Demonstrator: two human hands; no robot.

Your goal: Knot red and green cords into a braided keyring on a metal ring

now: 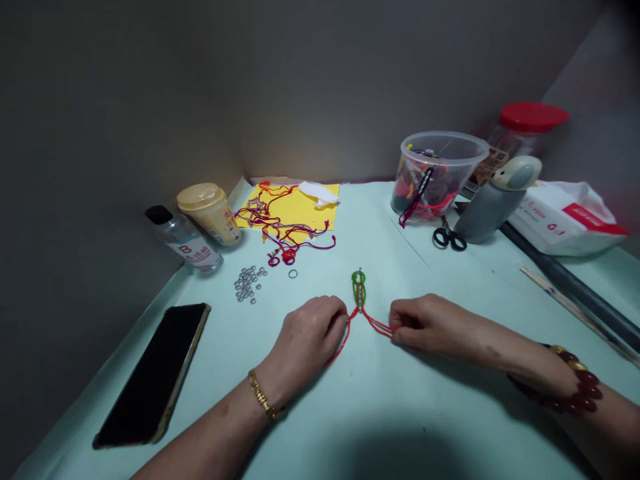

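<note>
A small knotted cord piece, green at the top with metal rings down its middle, lies on the pale green table cover. Red cords fan out from its lower end to both sides. My left hand, closed, pinches the left red cord, whose loose end hangs down past the fingers. On the other side my right hand is closed on the right red cords, drawn out from the piece. Left of the piece are a pile of small metal rings and a single larger ring.
At left lie a phone, a clear bottle and a lidded cup. Behind, tangled cords cover yellow paper. At right stand a plastic tub, scissors, a grey bottle and a tissue pack.
</note>
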